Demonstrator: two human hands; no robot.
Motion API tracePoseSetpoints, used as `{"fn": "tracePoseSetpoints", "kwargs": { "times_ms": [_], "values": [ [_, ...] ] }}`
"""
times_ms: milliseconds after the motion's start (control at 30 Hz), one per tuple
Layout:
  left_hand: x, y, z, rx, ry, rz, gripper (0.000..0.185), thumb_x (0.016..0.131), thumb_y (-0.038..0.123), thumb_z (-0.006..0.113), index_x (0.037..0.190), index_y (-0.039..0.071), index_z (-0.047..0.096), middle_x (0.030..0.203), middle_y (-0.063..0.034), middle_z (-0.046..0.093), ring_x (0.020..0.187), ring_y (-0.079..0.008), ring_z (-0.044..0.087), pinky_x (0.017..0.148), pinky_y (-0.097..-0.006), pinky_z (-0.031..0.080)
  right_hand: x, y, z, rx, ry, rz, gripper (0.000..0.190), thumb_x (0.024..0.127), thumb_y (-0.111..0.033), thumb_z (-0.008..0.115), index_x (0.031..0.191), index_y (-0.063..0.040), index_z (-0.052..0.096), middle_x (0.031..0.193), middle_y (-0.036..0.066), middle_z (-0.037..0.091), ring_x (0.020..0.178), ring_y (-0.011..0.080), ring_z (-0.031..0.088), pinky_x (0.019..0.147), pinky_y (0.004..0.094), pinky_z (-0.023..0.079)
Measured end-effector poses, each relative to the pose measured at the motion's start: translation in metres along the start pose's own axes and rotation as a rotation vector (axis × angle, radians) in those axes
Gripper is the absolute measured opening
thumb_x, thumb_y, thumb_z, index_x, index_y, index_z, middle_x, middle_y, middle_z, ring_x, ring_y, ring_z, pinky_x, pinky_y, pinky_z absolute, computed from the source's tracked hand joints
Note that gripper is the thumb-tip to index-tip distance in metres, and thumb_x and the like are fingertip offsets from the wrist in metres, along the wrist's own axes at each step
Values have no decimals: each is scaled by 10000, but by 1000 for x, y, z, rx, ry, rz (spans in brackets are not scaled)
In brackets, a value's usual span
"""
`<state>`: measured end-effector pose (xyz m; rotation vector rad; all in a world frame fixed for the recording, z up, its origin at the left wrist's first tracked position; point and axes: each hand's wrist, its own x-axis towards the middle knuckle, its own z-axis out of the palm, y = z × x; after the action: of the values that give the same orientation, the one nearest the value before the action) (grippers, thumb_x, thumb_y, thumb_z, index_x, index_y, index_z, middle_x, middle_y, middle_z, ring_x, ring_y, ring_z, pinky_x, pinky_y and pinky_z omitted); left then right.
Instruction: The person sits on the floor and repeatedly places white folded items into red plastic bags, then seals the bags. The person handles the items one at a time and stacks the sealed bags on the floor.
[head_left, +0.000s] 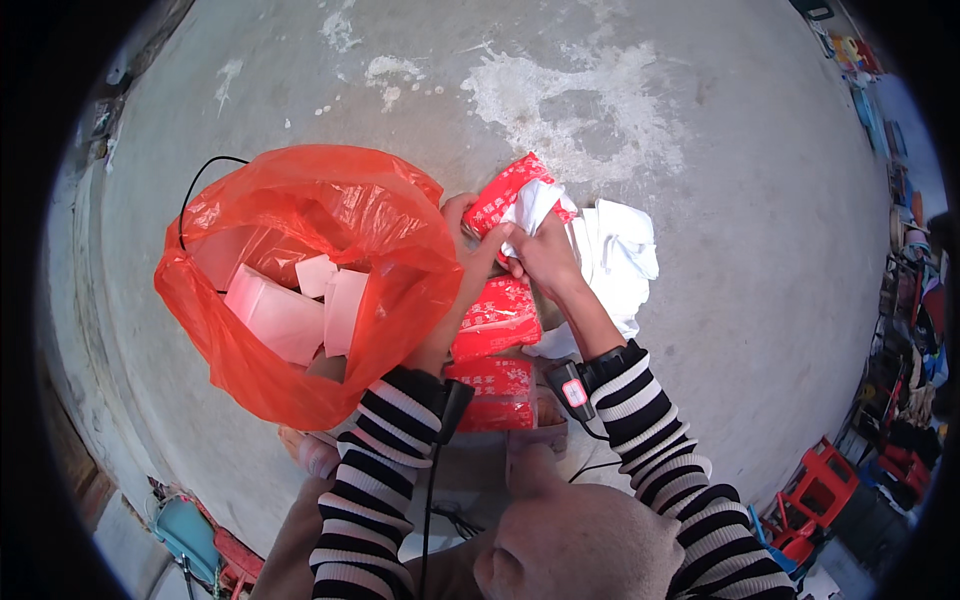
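Note:
My left hand (472, 247) holds a red printed packet (504, 196) with white lettering, its fingers wrapped round the lower left side. White thin material (534, 202), plastic or cloth, lies bunched over that packet, pinched by my right hand (546, 251). More of the white material (615, 255) is spread in folds to the right. Below my hands lie further red packets (499, 315), one nearer my body. To the left stands a wide-mouthed red plastic bag (315, 176) with pink paper-like stacks (274, 311) inside.
Grey concrete floor (750, 225) with whitish stains surrounds the items. Red plastic stools (821, 484) and mixed household goods line the right edge. A blue-green plastic item (187, 532) is at the lower left. Black cables run from the devices on my wrists.

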<state>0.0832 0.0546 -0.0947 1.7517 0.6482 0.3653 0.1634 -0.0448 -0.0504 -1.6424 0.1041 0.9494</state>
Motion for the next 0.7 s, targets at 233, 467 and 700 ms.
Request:
{"fn": "tracePoseSetpoints", "kwargs": {
  "times_ms": [233,467,700],
  "values": [
    [1,-5,1,-89,25,-78,307,885,71,664,1146,15,512,1105,-110,557,1051,-189,568,893,-313,470,3,-3,-1,-26,79,28,131,930,-84,618,924,43,584,635,77,603,417,122,545,325,262,367],
    [-10,-4,-8,-194,8,-38,246,919,-19,605,1131,2,483,1098,-109,520,1064,-183,561,925,-303,482,8,0,1,-102,154,24,148,903,-86,644,913,48,581,628,69,603,409,138,551,322,268,377],
    [-3,-15,-18,-11,12,3,126,916,-9,598,1023,7,534,1045,-80,529,981,-156,555,864,-275,472,9,-9,-20,167,-113,184,169,876,-26,655,1015,36,580,755,101,659,474,160,605,351,259,431]
  ]
}}
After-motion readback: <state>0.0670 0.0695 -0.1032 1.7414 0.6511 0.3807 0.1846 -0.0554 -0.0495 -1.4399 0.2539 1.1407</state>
